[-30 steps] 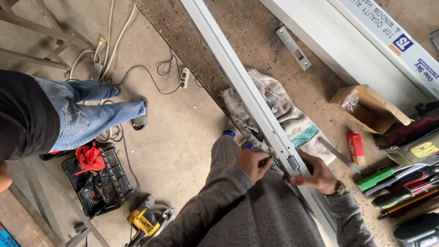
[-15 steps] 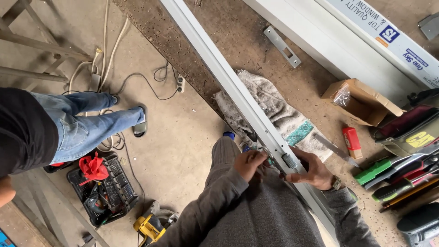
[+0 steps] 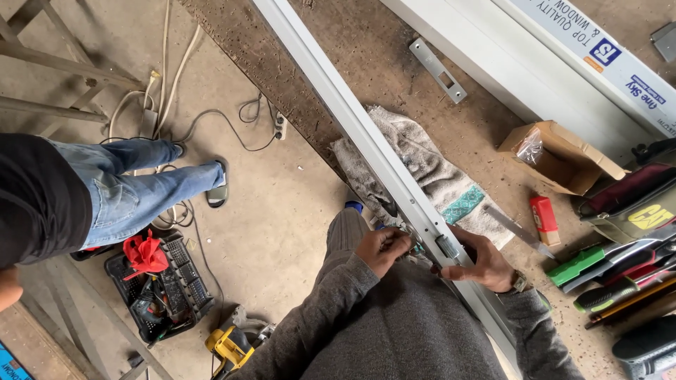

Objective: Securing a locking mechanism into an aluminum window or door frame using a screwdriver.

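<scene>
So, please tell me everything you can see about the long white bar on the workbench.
The bar is a long, pale grey-white profile, metal by its look, lying diagonally across the bench. Its middle rests on a towel. A small metal fitting sits in it near the hands. The left hand and right hand touch it there.

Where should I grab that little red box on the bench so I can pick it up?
Grab the red box across its two long sides, coming down from above. It lies flat on the workbench, long and narrow, so fingers span its width easily. Its sides look clear; the metal blade lies just beside it, so probably mind that edge.
</scene>
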